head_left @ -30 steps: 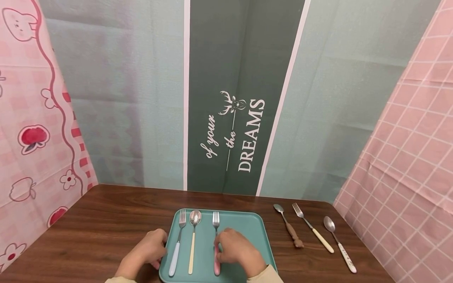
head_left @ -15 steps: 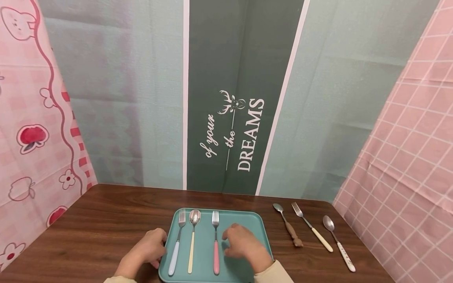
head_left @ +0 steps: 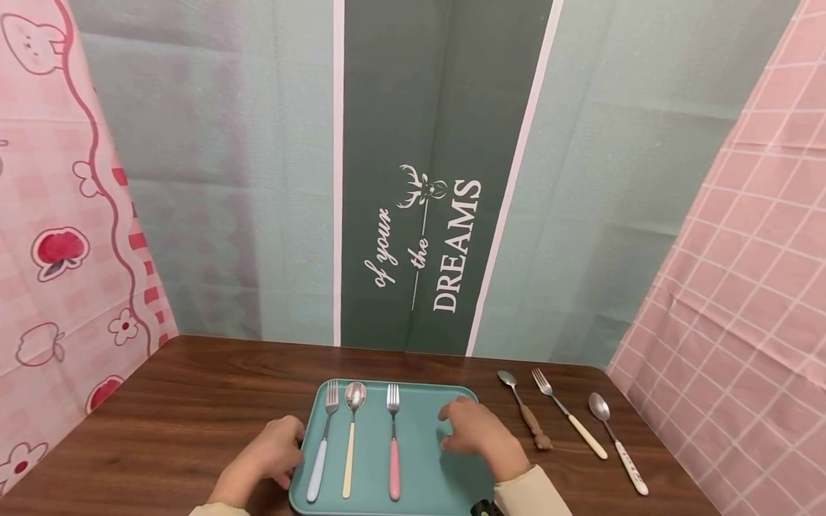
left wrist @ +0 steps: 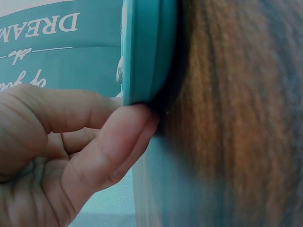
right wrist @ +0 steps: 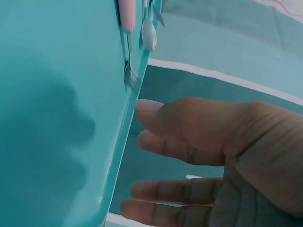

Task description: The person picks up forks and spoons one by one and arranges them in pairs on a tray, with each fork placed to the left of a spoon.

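A teal tray [head_left: 419,401] lies on the table, and my left hand [head_left: 271,451] pinches its left rim between thumb and fingers, as the left wrist view also shows. My right hand [head_left: 480,433] hovers over the tray's right side with fingers apart and holds nothing. On the tray, a fork with a pale blue handle [head_left: 318,469], a spoon with a cream handle [head_left: 349,459] and a fork with a pink handle [head_left: 395,466] lie side by side. The pink fork [right wrist: 128,16] is nearest to my right hand.
Right of the tray on the wooden table [head_left: 213,387] lie a spoon with a brown bear-shaped handle [head_left: 530,423], a fork with a yellow handle [head_left: 584,433] and a spoon with a white patterned handle [head_left: 629,466]. A printed cloth [head_left: 290,179] hangs behind.
My right hand has let go of the pink-handled fork and moved right, away from it. The fork stays on the tray. My left hand has kept its place at the tray rim.
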Demonstrator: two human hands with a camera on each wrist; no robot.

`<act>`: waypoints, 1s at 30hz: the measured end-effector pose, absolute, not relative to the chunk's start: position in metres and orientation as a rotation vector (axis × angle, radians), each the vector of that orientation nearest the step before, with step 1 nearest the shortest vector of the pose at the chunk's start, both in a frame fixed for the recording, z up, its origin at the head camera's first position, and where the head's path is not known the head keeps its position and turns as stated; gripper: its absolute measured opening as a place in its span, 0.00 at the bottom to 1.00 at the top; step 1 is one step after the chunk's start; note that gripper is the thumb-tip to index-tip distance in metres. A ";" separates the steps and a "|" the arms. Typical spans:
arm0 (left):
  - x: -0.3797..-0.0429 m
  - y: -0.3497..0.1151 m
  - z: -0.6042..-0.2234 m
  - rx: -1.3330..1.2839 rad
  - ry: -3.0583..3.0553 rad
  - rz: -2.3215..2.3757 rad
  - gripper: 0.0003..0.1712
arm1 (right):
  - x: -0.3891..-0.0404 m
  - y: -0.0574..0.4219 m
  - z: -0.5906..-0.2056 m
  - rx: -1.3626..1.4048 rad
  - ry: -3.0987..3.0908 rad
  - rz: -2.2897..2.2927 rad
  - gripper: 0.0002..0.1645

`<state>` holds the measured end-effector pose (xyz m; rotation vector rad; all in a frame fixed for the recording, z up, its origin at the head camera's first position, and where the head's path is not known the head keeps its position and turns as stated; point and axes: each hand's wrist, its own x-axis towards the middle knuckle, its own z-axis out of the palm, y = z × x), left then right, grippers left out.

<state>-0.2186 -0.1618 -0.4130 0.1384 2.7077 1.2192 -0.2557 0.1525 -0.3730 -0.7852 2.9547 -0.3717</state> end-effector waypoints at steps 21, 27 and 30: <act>-0.219 -0.162 -0.411 0.118 2.694 1.222 0.09 | -0.264 0.202 -0.378 -0.494 3.065 -0.333 0.20; -0.219 -0.162 -0.412 0.116 2.697 1.216 0.09 | -0.270 0.214 -0.383 -0.517 3.057 -0.389 0.20; -0.219 -0.162 -0.412 0.117 2.693 1.219 0.09 | -0.272 0.220 -0.385 -0.515 3.072 -0.374 0.19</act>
